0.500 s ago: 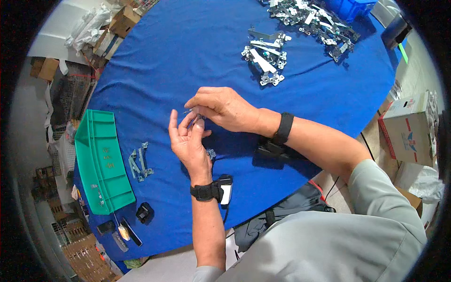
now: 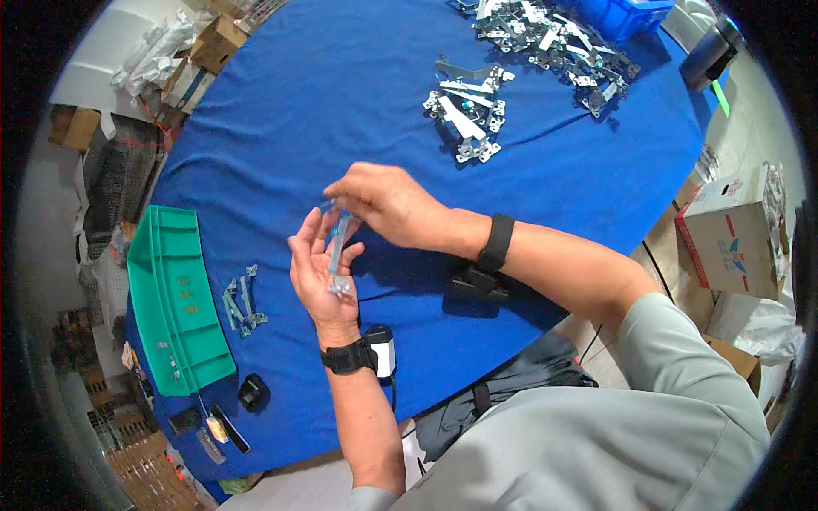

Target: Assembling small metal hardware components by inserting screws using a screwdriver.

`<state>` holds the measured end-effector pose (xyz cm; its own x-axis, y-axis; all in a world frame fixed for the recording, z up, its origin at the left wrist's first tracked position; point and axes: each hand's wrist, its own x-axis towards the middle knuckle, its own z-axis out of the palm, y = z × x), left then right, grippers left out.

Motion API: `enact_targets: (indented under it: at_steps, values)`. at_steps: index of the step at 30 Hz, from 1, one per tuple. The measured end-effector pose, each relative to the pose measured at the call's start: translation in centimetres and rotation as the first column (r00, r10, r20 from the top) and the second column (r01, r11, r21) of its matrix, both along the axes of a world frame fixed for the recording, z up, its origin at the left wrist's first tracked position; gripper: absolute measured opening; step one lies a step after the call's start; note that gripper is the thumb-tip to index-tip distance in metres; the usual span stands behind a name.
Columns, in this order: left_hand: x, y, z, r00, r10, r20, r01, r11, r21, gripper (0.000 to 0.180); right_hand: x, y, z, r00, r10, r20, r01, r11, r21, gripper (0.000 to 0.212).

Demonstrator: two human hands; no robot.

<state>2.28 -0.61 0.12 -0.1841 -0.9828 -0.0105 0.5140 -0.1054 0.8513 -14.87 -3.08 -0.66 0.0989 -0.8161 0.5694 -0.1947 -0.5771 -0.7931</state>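
My left hand (image 2: pixel 311 281) is turned palm up, with a thin metal hinge-like bracket (image 2: pixel 337 247) lying along its palm and fingers. At the bracket's upper end my right hand (image 2: pixel 383 203) is closed in a pinch; its fingertips hide what exactly lies between them. To the left on the blue cloth lie a few similar metal brackets (image 2: pixel 244 305). Beside those sits a green divided tray (image 2: pixel 189 336) with small metal pieces in some compartments. Beyond my hands lies a small group of metal brackets (image 2: pixel 464 119).
A larger heap of brackets (image 2: pixel 554 43) spreads at the far right before a blue bin (image 2: pixel 622 19). A dark bottle (image 2: pixel 709 58) stands by the table edge. Small dark items (image 2: pixel 253 393) lie near left. A cardboard box (image 2: pixel 728 230) is off the table at right.
Both hands have shifted slightly left in the view, as has the whole scene. The left palm has turned up, and the bracket, mostly hidden before, now shows along it.
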Motion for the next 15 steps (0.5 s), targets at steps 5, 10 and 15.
enact_targets:
  at_steps: [5, 10, 15]
  values:
    - [-1.0, 0.5, 0.4, 0.992, -0.051, -0.113, 0.039, 0.994, -0.106, 0.066, -0.3, -0.7, -0.5, 0.987, -0.163, -0.01, 0.163, 0.978, 0.129, 0.017]
    - [-1.9, 0.8, 0.7, 0.938, 0.195, 0.285, -0.117, 0.956, -0.27, 0.057, -0.5, -0.6, -0.3, 0.985, -0.171, -0.038, 0.175, 0.957, 0.232, 0.018]
    - [-1.7, 0.4, 0.2, 0.89, 0.371, 0.266, -0.283, 0.905, -0.317, 0.052, -0.2, 0.2, 0.5, 0.996, 0.047, -0.073, -0.018, 0.934, 0.356, 0.018]
